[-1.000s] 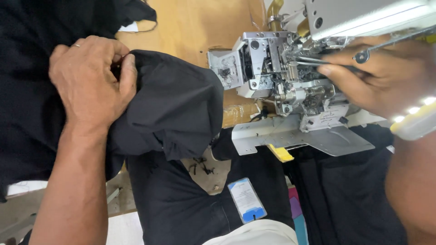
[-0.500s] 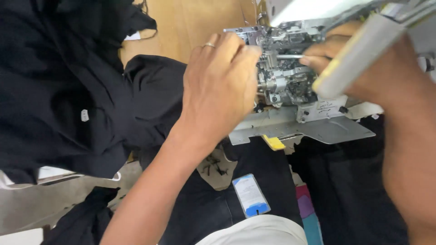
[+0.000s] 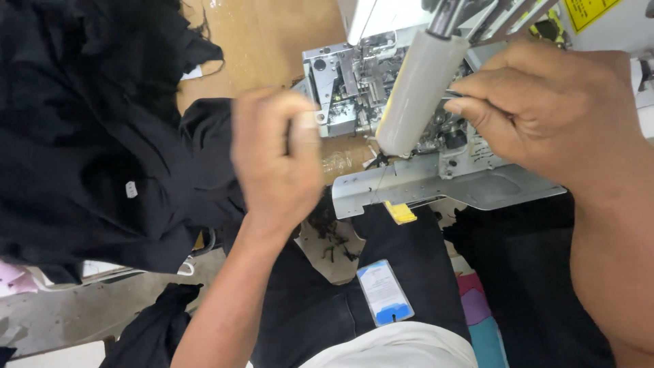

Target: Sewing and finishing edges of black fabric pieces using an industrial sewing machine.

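My left hand [image 3: 276, 163] hovers in front of the grey sewing machine [image 3: 347, 88] with its fingers curled in; I see nothing in it. It sits just right of a heap of black fabric [image 3: 88, 150]. My right hand [image 3: 545, 116] pinches a thin metal tool [image 3: 455, 95] whose tip points into the machine's open mechanism. A pale cylinder [image 3: 419, 88] hangs in front of the machine and hides part of it.
The machine's metal plate [image 3: 449, 187] juts toward me, with a small yellow tab [image 3: 400, 212] at its edge. A wooden tabletop [image 3: 266, 41] lies behind. A white and blue badge [image 3: 385, 293] rests on my dark lap, and more black cloth [image 3: 524, 272] hangs at the right.
My left hand let go of the black fabric, reached to the machine, and has now drawn back a little. My right hand stays at the mechanism with the tool.
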